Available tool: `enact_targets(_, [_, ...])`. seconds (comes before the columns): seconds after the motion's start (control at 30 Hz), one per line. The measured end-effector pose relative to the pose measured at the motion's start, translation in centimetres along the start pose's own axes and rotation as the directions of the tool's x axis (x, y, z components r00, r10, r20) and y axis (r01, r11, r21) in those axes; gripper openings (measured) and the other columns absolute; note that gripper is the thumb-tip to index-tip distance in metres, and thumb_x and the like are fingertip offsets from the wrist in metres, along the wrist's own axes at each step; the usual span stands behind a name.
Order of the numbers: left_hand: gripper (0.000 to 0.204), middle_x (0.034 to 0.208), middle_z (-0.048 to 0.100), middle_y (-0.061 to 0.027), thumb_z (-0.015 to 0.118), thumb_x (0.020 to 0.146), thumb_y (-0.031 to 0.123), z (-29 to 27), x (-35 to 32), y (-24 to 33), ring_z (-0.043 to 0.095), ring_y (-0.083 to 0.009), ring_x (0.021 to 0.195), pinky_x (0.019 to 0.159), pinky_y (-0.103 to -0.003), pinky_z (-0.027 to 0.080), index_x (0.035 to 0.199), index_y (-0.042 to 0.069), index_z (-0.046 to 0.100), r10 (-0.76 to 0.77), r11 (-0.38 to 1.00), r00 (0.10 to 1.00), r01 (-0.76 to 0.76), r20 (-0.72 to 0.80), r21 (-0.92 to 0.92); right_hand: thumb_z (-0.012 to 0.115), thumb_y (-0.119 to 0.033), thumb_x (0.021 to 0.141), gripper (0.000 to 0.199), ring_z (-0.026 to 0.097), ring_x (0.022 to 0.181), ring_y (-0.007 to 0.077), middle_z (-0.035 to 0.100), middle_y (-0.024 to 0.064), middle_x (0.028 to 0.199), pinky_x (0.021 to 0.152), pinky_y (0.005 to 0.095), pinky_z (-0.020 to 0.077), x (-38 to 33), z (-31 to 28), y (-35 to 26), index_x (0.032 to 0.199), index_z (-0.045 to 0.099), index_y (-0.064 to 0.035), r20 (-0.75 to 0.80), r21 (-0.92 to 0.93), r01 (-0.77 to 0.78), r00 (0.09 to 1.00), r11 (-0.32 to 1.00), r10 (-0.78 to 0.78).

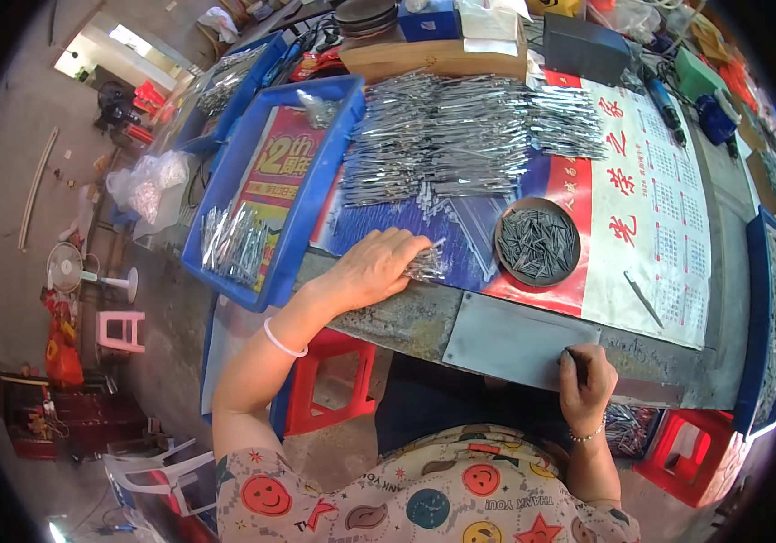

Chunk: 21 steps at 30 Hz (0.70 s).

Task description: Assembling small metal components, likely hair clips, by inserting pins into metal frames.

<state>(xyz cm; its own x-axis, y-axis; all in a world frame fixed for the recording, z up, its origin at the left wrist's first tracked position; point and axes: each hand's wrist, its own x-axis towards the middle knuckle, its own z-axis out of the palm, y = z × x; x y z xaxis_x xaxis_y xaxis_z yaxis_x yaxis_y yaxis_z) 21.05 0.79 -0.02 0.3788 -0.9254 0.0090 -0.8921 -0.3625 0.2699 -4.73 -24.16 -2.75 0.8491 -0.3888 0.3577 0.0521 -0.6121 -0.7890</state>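
My left hand (377, 269) is closed round a small bunch of thin silvery metal rods (428, 261) near the table's front edge. Their ends stick out past the fingers. My right hand (591, 385) is curled at the right end of a flat grey metal plate (510, 339). Thumb and finger are pinched together there, and something dark may be between them; I cannot make it out. Beyond the plate stands a round dish (500, 258) holding short dark pointed pieces (540, 242). Large rows of slender metal rods (442, 136) lie behind it on printed sheets.
A blue tray (293, 226) with more rods (232, 244) sits at the left. A pointed tool (643, 299) lies on the calendar sheet (655, 208). At the back is a wooden box (433, 60); another blue tray (756, 335) is far right. Red stools (329, 380) stand below.
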Motion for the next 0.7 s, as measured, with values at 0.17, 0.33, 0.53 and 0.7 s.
enact_targets(0.17, [0.066,0.112,0.053,-0.0139,0.076,0.070,0.017,0.4,-0.3,0.1,0.051,-0.0346,0.103,0.089,-0.044,0.040,0.126,0.006,0.043,-0.005,0.998,0.996,-0.001,-0.086,-0.067,0.063,0.001,0.079,0.009,0.053,0.055,0.0272,0.055,0.0124,0.069,0.053,0.0315,0.0414,0.2,0.0,0.1,0.084,0.056,-0.0011,0.016,0.001,-0.022,1.000,1.000,0.022])
enact_targets(0.33, [0.079,0.122,0.051,-0.0165,0.079,0.070,0.029,0.7,-0.8,0.1,0.048,-0.0373,0.112,0.096,-0.045,0.038,0.133,0.004,0.039,-0.055,0.997,0.991,0.048,-0.118,-0.063,0.063,0.002,0.079,0.010,0.053,0.054,0.0261,0.054,0.0122,0.067,0.052,0.0309,0.0410,0.3,0.3,0.0,0.084,0.055,-0.0013,0.018,-0.015,-0.020,1.000,1.000,0.021])
enact_targets(0.53, [0.077,0.128,0.048,-0.0213,0.072,0.077,0.046,-0.4,-2.0,-0.1,0.046,-0.0365,0.119,0.099,-0.045,0.038,0.130,-0.001,0.043,-0.027,0.989,0.911,-0.034,-0.411,-0.141,0.063,0.002,0.079,0.010,0.051,0.052,0.0240,0.053,0.0114,0.066,0.051,0.0297,0.0398,0.3,0.6,-0.1,0.084,0.055,-0.0011,-0.006,-0.049,-0.009,1.000,0.999,0.009])
enact_targets(0.7, [0.061,0.113,0.057,-0.0189,0.066,0.084,0.044,-5.7,-5.4,6.4,0.050,-0.0332,0.120,0.098,-0.040,0.043,0.121,-0.003,0.054,-0.095,0.723,0.494,-0.562,-0.864,-0.400,0.063,0.001,0.080,0.009,0.048,0.051,0.0197,0.051,0.0103,0.065,0.050,0.0281,0.0386,0.3,0.6,-0.1,0.085,0.055,-0.0008,-0.013,-0.082,-0.023,1.000,0.996,0.022])
